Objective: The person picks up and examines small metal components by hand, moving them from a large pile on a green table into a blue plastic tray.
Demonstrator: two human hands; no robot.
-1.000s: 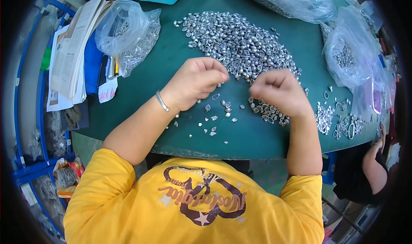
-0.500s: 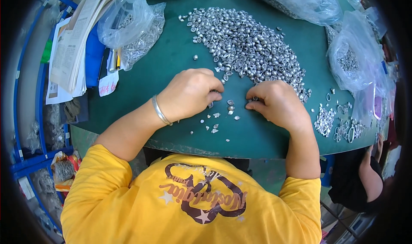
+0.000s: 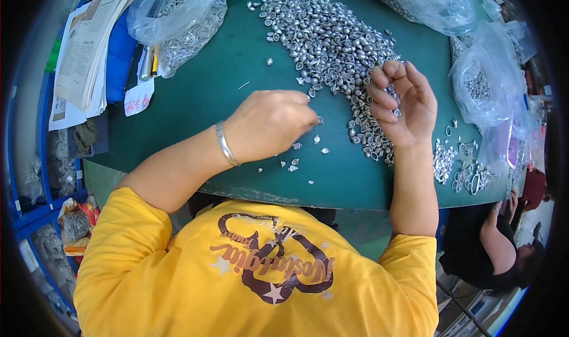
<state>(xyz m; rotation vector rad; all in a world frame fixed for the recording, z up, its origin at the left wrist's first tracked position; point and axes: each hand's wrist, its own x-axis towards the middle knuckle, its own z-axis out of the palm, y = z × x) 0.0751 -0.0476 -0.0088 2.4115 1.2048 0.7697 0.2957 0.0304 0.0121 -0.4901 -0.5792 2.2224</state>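
My left hand (image 3: 274,125) is closed, back up, low over the green table with its fingertips pinched together. A small silver piece (image 3: 320,120) shows right at those fingertips; I cannot tell if it is gripped or lies beneath. Palm up over the edge of a heap of domed silver metal pieces (image 3: 332,44), my right hand (image 3: 409,103) has its fingers curled around a few small metal pieces (image 3: 393,93). Between and below the hands lie several tiny silver charms (image 3: 293,167).
Clear bags of metal parts (image 3: 483,94) stand at the right, beside small piles of silver parts (image 3: 443,161) and rings (image 3: 471,177). Another bag (image 3: 192,38) and stacked papers (image 3: 89,53) are at the left. Another person's arm (image 3: 496,242) shows at far right.
My right hand has lifted away from the table and turned palm up, showing pieces in its fingers. My left hand has moved slightly right with fingertips together. The view has shifted a little.
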